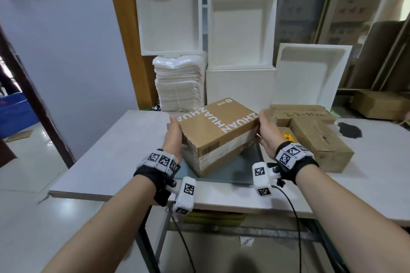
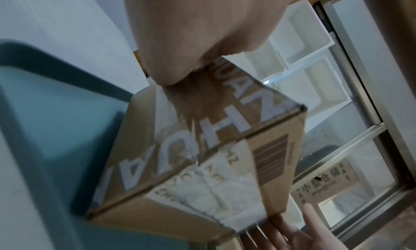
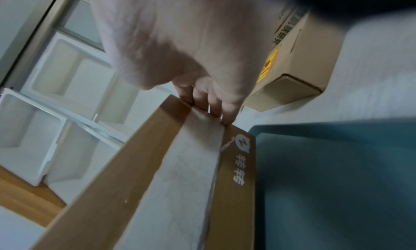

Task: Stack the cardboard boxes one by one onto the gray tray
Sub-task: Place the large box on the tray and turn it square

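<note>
A brown cardboard box (image 1: pixel 217 131) (image 2: pixel 202 165) (image 3: pixel 180 182) with white "ZHUANZHUAN" lettering is held between both hands over the gray tray (image 1: pixel 244 168) (image 2: pixel 45 129) (image 3: pixel 337 182). It sits skewed to the tray, near corner low; I cannot tell whether it touches. My left hand (image 1: pixel 175 133) (image 2: pixel 191 31) grips its left end, thumb over the top edge. My right hand (image 1: pixel 266 133) (image 3: pixel 180 40) grips the right end, fingers (image 2: pixel 310 223) reaching under. Two more cardboard boxes (image 1: pixel 319 139) (image 3: pixel 292 67) lie on the table right of the tray.
The tray lies on a white table (image 1: pixel 111 150) near its front edge. White foam boxes (image 1: pixel 241 29) and a pile of white packets (image 1: pixel 179 84) stand against the wall behind. A black patch (image 1: pixel 350 129) marks the table at far right.
</note>
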`<move>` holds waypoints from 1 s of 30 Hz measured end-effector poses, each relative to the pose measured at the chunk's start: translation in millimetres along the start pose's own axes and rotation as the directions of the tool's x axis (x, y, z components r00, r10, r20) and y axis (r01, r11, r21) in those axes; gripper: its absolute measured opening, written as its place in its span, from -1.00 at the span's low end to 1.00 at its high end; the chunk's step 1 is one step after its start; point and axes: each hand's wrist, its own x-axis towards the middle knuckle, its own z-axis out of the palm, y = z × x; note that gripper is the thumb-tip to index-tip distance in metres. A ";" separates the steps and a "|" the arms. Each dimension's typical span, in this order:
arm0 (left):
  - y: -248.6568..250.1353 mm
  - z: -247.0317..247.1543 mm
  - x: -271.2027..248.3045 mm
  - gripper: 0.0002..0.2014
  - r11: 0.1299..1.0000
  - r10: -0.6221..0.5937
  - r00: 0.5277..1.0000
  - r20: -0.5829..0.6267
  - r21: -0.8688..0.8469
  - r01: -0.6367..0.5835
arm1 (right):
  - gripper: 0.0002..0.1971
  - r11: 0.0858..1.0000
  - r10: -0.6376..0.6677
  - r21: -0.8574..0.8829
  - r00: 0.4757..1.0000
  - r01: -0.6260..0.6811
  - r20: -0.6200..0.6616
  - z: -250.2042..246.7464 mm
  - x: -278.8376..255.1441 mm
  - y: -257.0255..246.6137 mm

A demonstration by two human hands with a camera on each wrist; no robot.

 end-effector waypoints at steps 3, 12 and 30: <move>12.6 0.5 10.1 0.22 1.000 -0.006 1.000 0.013 -0.024 0.006 | -0.11 1.000 -0.020 0.007 1.000 0.020 0.005 -1.7 -8.5 -3.7; 25.0 22.8 -54.2 -0.24 1.000 -0.001 0.984 0.179 0.007 0.000 | 0.47 0.994 0.048 0.095 0.999 -0.048 0.000 -12.3 -18.2 28.0; 14.9 -1.9 -51.5 -0.21 1.000 -0.020 0.980 0.196 -0.015 0.023 | -0.16 0.998 0.058 -0.010 0.997 -0.058 0.045 -3.3 -40.8 21.6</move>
